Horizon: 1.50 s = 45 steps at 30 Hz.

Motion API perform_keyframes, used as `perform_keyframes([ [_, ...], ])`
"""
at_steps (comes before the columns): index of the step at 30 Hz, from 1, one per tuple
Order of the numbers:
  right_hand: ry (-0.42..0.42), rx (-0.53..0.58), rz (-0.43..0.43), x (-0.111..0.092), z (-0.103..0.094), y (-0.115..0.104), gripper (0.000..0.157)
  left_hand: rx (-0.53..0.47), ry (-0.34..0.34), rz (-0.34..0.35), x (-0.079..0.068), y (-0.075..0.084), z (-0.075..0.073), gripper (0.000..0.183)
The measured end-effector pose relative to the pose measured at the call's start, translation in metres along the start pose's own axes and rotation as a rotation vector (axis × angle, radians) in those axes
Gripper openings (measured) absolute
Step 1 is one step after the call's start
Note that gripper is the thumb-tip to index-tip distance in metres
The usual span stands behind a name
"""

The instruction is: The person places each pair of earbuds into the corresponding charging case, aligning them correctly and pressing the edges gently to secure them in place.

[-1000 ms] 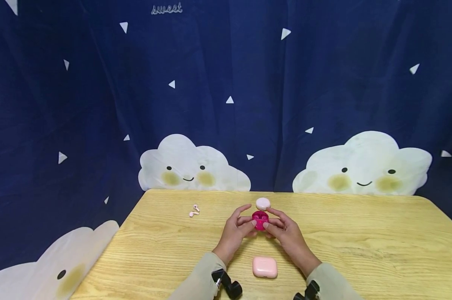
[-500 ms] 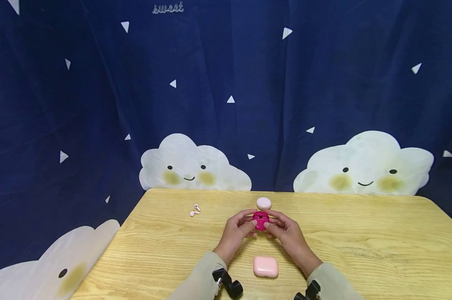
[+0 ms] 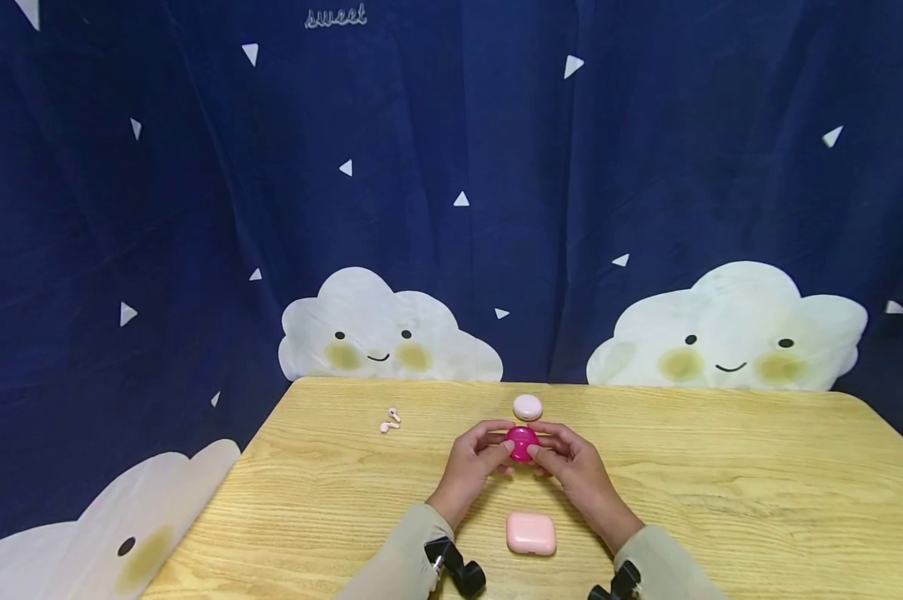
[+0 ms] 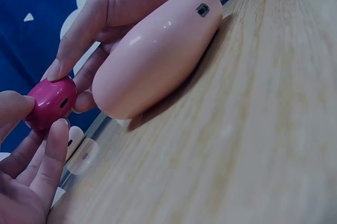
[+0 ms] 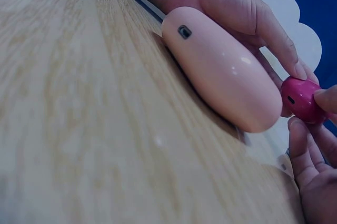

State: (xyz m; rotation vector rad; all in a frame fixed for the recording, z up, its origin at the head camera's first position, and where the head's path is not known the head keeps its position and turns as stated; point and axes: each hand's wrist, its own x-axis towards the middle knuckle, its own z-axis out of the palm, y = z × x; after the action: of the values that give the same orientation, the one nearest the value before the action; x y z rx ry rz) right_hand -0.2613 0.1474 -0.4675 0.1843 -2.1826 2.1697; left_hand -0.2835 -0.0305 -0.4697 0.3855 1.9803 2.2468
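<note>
Between both hands is a small glossy magenta earbud case [image 3: 522,435], also near the fingertips in the left wrist view [image 4: 52,100]. Its lid is down, and a dark port shows on its underside. The left hand [image 3: 469,460] grips its left side, thumb on the near face and fingers behind. From the right, the right hand [image 3: 577,467] pinches it the same way. A larger light pink earbud case [image 3: 530,534] lies on the table between the forearms, lid closed. Just beyond the hands sits a pale pink round case [image 3: 528,407].
Two pale pink earbuds, one farther back [image 3: 394,414] and one nearer [image 3: 388,427], lie at the back left of the wooden table [image 3: 721,467]. A dark blue curtain [image 3: 451,125] with clouds hangs behind the table.
The magenta case's lid, raised a second ago with the inside showing, has come down fully. Both index fingers have moved in to the case's top. The other things stay put.
</note>
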Motion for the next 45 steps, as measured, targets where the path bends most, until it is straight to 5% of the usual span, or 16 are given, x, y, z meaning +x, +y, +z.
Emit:
perform_keyframes([
  [14, 0.008, -0.051, -0.035, 0.0, 0.0, 0.001, 0.033, 0.063, -0.009, 0.03, -0.001, 0.001, 0.0, 0.03],
  [26, 0.044, -0.215, -0.122, -0.004, 0.001, 0.0, 0.027, 0.145, -0.017, 0.068, 0.0, 0.0, 0.001, 0.025],
  [34, 0.065, -0.289, -0.106, -0.003, 0.002, 0.003, 0.025, 0.299, 0.007, 0.087, 0.0, -0.001, 0.001, 0.024],
  [45, 0.062, -0.353, -0.148, -0.002, 0.0, 0.005, 0.024, 0.34, -0.002, 0.128, -0.015, 0.026, 0.009, 0.024],
])
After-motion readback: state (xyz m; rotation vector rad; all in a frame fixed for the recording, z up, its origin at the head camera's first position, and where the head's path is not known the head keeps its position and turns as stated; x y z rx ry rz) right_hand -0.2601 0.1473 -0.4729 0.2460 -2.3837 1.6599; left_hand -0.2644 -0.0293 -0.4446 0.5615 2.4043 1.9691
